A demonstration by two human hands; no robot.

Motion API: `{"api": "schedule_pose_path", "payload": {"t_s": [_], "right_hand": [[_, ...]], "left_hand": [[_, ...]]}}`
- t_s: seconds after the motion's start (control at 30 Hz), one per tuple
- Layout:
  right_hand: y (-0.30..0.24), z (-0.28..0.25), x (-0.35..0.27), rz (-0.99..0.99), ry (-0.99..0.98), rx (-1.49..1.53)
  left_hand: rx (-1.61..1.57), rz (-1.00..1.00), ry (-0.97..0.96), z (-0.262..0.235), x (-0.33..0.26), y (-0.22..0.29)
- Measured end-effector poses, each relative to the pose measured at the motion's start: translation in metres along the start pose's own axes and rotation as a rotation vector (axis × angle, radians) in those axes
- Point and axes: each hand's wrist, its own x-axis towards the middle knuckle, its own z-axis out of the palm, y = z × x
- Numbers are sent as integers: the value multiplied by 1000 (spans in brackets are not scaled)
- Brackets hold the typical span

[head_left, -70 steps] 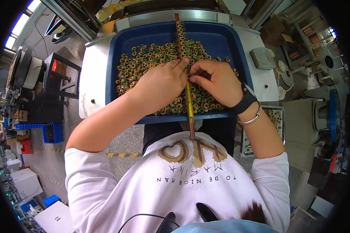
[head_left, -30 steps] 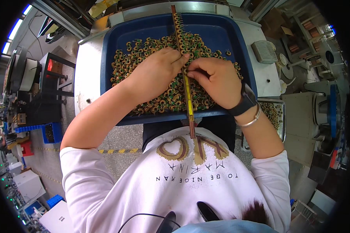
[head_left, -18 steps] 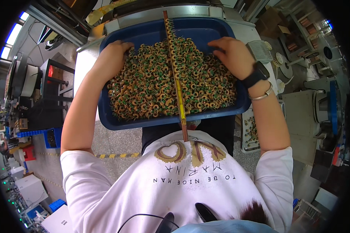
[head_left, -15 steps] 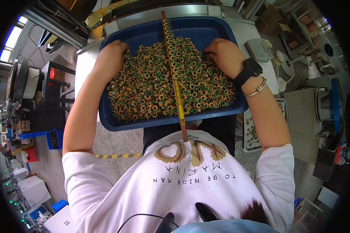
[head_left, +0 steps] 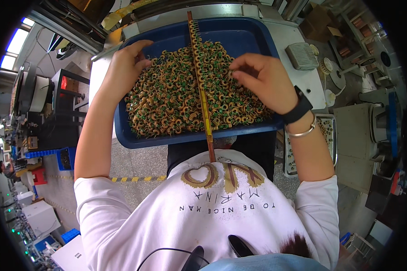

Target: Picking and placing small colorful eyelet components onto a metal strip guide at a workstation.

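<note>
1. Blue tray (head_left: 135,135): a deep plastic bin on the bench in front of me, its near rim just above my lap. It is the reference for every position below.
2. Heap of coils (head_left: 167,101): small ring-shaped parts wound in copper-coloured wire with green showing through, piled across the tray floor. The heap fills the near and middle parts; the far end of the tray floor is bare blue.
3. Rod (head_left: 202,97): a long thin stick crossing the tray from far rim to near rim, roughly along its midline, its near end passing over the rim toward my chest. Its far half carries a row of coils threaded in line.
4. My left hand (head_left: 124,67): at the tray's far left corner, palm down on the edge of the heap, fingers loosely curled around the rim area. I cannot tell whether it grasps any coil.
5. My right hand (head_left: 262,77): over the right half of the tray, just right of the rod, thumb and fingertips pinched together on a single coil (head_left: 230,73) lifted off the heap.
6. Black watch (head_left: 297,108) and thin bracelet (head_left: 303,132): on my right wrist, above the tray's near right corner.
7. Metal tray (head_left: 332,135): to the right of the blue tray, holding small parts.
</note>
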Motion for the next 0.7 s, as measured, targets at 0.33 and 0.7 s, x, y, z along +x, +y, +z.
{"api": "schedule_pose_path", "payload": {"t_s": [0.33, 0.7], "right_hand": [[-26, 37, -24, -33, -88, 100], [-26, 48, -16, -119, -17, -70]], "left_hand": [[-56, 708, -29, 24, -37, 44], [17, 752, -24, 46, -51, 43]]}}
